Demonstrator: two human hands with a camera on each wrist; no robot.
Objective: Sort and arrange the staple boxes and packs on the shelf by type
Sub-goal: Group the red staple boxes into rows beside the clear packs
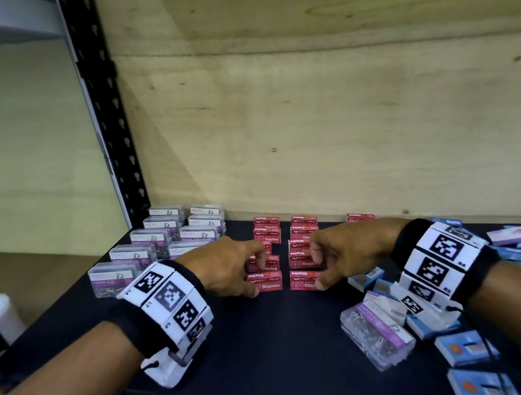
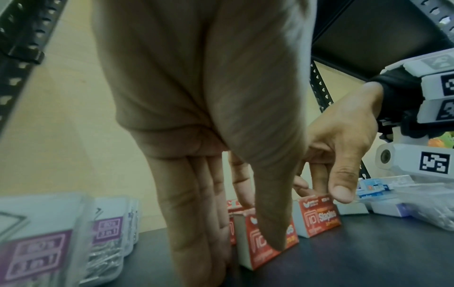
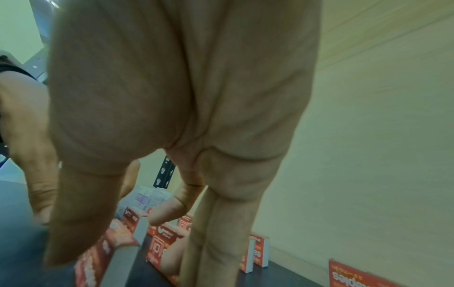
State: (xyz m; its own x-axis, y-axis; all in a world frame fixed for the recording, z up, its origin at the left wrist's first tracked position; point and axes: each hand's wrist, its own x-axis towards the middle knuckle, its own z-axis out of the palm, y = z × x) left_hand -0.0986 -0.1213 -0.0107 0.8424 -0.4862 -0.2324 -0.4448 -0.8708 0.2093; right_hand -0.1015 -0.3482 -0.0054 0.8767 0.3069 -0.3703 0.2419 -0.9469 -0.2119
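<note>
Two rows of red staple boxes run front to back in the middle of the black shelf (image 1: 262, 353). My left hand (image 1: 255, 274) pinches the front box of the left row (image 1: 271, 285), thumb on its near face and fingers behind it. The left wrist view shows that thumb over the box (image 2: 260, 254). My right hand (image 1: 317, 271) pinches the front box of the right row (image 1: 302, 283) the same way. In the right wrist view the thumb and fingers reach down around that blurred red box (image 3: 90, 271).
Clear paper clip packs (image 1: 156, 247) stand in two rows at the back left. One red box (image 1: 360, 216) stands alone against the wooden back panel (image 1: 335, 79). Blue boxes (image 1: 467, 349) and a loose clear pack (image 1: 377, 333) lie jumbled at the right. A black upright (image 1: 106, 120) bounds the left.
</note>
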